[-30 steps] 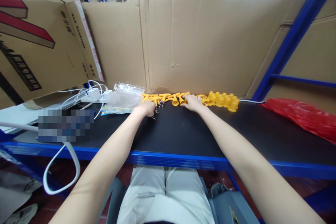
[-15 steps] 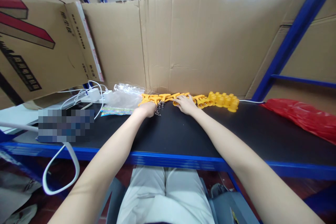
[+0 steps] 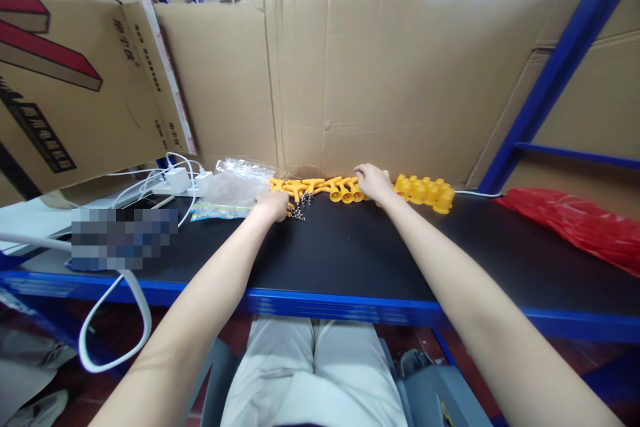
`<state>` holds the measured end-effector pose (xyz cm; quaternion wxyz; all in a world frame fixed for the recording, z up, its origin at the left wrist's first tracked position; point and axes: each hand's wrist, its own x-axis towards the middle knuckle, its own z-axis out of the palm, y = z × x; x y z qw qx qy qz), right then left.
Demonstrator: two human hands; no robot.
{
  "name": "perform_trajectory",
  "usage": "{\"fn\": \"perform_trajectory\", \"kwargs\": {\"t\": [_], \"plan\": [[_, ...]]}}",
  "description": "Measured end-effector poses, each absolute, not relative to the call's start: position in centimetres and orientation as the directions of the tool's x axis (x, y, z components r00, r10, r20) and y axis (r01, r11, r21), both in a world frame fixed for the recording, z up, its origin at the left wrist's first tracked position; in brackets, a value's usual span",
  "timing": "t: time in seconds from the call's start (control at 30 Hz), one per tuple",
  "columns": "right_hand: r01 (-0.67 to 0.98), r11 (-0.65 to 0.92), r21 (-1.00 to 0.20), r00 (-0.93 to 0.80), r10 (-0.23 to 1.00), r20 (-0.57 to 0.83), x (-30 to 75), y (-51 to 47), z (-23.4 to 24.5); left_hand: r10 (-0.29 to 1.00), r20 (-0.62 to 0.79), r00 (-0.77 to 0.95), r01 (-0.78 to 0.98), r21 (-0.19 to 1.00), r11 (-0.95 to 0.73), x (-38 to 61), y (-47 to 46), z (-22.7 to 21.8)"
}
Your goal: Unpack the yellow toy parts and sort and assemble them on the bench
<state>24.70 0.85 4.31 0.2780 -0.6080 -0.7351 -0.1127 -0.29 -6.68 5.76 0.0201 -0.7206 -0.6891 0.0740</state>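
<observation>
A row of yellow plastic parts (image 3: 320, 185) lies along the back of the black shelf top (image 3: 350, 247), against the cardboard wall. Small metal springs (image 3: 300, 207) lie beside them. My left hand (image 3: 273, 203) rests at the left end of the row, fingers curled over a yellow piece and the springs. My right hand (image 3: 373, 180) is further right, fingers closed around yellow parts between the row and a cluster of chunkier yellow pieces (image 3: 425, 190).
A clear plastic bag (image 3: 237, 183) and white chargers with cables (image 3: 175, 180) lie at the back left. A red plastic bag (image 3: 575, 220) sits at the right. Cardboard sheets (image 3: 375, 80) wall the back; blue rack posts (image 3: 555, 73) stand at the right.
My right hand has moved right and back along the row, from the middle pieces toward the chunky cluster. My left hand has stayed almost still at the left end.
</observation>
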Motion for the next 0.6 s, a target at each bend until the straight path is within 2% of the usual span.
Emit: {"fn": "perform_trajectory", "kwargs": {"t": [0.13, 0.27, 0.4, 0.53, 0.6], "plan": [[0.935, 0.244, -0.258, -0.133, 0.915, 0.382, 25.7, 1.2, 4.6, 0.997, -0.068, 0.048, 0.993, -0.108, -0.056, -0.6, -6.2, 5.3], [0.927, 0.286, -0.244, -0.223, 0.941, 0.255, 26.9, 1.7, 3.9, 0.997, -0.046, 0.054, 0.993, -0.106, -0.059, -1.0, -5.4, 4.7], [0.928, 0.269, -0.259, -0.212, 0.951, 0.227, 28.5, 1.6, 4.1, 0.998, -0.047, 0.045, 0.993, -0.111, -0.050, -1.0, -5.4, 4.8], [0.891, 0.296, -0.344, -0.196, 0.935, 0.296, 29.8, 0.9, 3.8, 1.000, -0.008, -0.019, 0.990, -0.141, 0.018, -0.5, -6.2, 5.6], [0.903, 0.253, -0.347, -0.131, 0.932, 0.338, 30.5, 0.5, 3.4, 0.999, 0.030, -0.031, 0.990, -0.135, 0.035, -0.3, -6.7, 6.0]]}}
